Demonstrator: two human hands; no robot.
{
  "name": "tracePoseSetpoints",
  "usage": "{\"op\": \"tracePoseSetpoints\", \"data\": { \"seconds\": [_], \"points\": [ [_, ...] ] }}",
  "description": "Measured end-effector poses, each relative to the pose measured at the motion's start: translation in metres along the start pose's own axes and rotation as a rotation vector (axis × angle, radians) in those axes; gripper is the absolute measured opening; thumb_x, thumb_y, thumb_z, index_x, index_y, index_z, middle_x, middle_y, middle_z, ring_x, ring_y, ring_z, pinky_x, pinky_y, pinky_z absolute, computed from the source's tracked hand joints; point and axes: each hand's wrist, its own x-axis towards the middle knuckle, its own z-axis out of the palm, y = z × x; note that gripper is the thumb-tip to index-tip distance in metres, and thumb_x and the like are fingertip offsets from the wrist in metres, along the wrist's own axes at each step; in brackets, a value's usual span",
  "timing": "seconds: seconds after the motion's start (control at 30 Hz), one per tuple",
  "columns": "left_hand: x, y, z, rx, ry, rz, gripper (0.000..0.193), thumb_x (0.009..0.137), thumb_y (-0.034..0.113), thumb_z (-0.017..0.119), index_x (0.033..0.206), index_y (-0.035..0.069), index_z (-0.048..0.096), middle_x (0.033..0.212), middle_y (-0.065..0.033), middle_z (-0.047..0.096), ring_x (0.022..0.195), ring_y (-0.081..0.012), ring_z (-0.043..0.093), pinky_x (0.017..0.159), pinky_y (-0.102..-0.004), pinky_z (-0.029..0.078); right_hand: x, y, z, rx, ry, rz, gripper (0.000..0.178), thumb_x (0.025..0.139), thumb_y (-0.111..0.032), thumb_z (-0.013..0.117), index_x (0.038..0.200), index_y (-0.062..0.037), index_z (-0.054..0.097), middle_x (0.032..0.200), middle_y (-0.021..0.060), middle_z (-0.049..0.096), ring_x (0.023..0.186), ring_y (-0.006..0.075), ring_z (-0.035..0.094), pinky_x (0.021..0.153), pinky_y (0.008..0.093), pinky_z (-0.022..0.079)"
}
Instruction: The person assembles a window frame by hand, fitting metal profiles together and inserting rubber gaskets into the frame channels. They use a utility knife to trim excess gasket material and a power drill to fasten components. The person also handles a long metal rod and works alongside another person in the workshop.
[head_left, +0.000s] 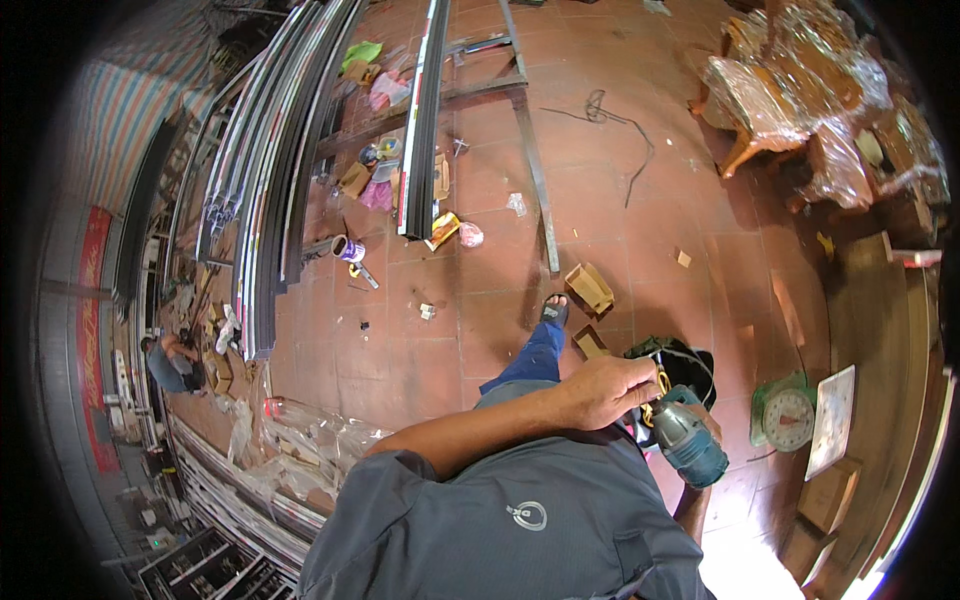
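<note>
I stand on a red tiled floor in a grey shirt and blue trousers, one sandalled foot forward. My left hand reaches across my body and grips the front end of a teal power drill, where something yellow shows by the fingers. My right hand holds the drill body from below and is mostly hidden behind it. A black bag lies on the floor just beyond the drill.
Long metal profiles and a dark rail lie on frames at the upper left. Cardboard boxes, a can, a cable, a green scale and plastic-wrapped furniture surround me. Another person crouches far left.
</note>
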Motion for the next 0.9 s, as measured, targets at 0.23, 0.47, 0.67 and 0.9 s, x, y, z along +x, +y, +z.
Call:
{"op": "tracePoseSetpoints", "data": {
  "seconds": [0.23, 0.47, 0.67, 0.9],
  "points": [
    [0.070, -0.043, -0.066, 0.109, 0.080, -0.095, 0.029, 0.104, 0.029, 0.056, 0.092, 0.003, 0.055, 0.078, -0.0239, 0.063, 0.077, -0.0478, 0.063, 0.065, -0.0544, 0.046, 0.113, 0.015, 0.012, -0.072, 0.132, -0.295, 0.018, 0.077, -0.014, 0.085, 0.092, -0.0099, 0.076, 0.079, 0.0032, 0.071, 0.068, 0.0179, 0.067, 0.064, 0.0319, 0.053],
    [0.159, -0.061, -0.157, 0.134, 0.119, -0.114, 0.037, 0.105, 0.032, 0.054, 0.083, 0.002, 0.060, 0.075, -0.0227, 0.064, 0.072, -0.0447, 0.064, 0.064, -0.0507, 0.048, 0.229, -0.037, 0.014, -0.306, 0.199, -0.412, 0.021, 0.080, -0.013, 0.086, 0.098, -0.0078, 0.076, 0.084, 0.0029, 0.072, 0.075, 0.0169, 0.069, 0.067, 0.0320, 0.054],
    [0.211, -0.068, -0.225, -0.096, 0.098, -0.299, 0.044, 0.106, 0.041, 0.051, 0.086, 0.004, 0.064, 0.074, -0.0206, 0.064, 0.071, -0.0427, 0.063, 0.066, -0.0498, 0.047, 0.333, -0.063, 0.008, -0.294, 0.152, -0.452, 0.023, 0.077, -0.019, 0.088, 0.093, -0.0073, 0.075, 0.085, 0.0043, 0.071, 0.079, 0.0198, 0.070, 0.067, 0.0351, 0.053],
    [0.273, -0.148, -0.303, 0.149, 0.553, -0.364, 0.037, 0.100, 0.040, 0.063, 0.101, 0.004, 0.068, 0.092, -0.0176, 0.069, 0.088, -0.0369, 0.067, 0.079, -0.0441, 0.052, 0.500, -0.047, -0.017, -0.067, -0.047, -0.577, 0.028, 0.081, -0.011, 0.081, 0.106, -0.0020, 0.073, 0.096, 0.0128, 0.072, 0.088, 0.0277, 0.071, 0.080, 0.0397, 0.056]
  ]
}}
